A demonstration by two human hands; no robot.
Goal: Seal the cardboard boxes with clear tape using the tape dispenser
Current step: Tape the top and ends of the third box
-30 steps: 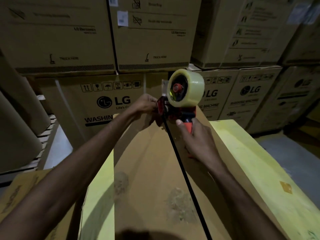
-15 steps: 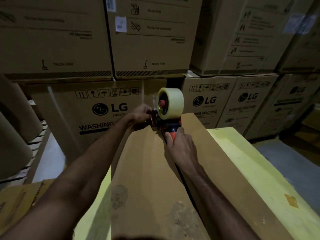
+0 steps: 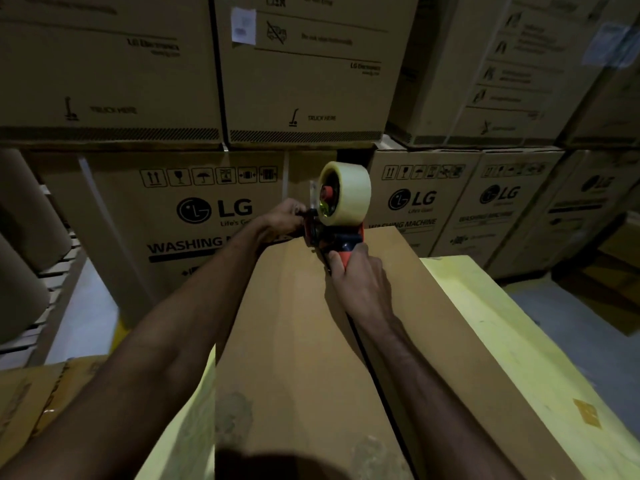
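Stacked LG washing machine boxes (image 3: 194, 209) behind. Long cardboard box (image 3: 294, 323) in front. Tape dispenser (image 3: 337, 226) standing at its far end, roll on top. Right hand (image 3: 360, 282) wrapped round the orange handle. Left hand (image 3: 285, 216) pinching the dispenser's front.

Both your bare forearms reach forward. Your right hand (image 3: 360, 282) curls round the tape dispenser (image 3: 341, 202) by its handle. Your left hand (image 3: 285, 218), fingers curled, seems to pinch its front end.
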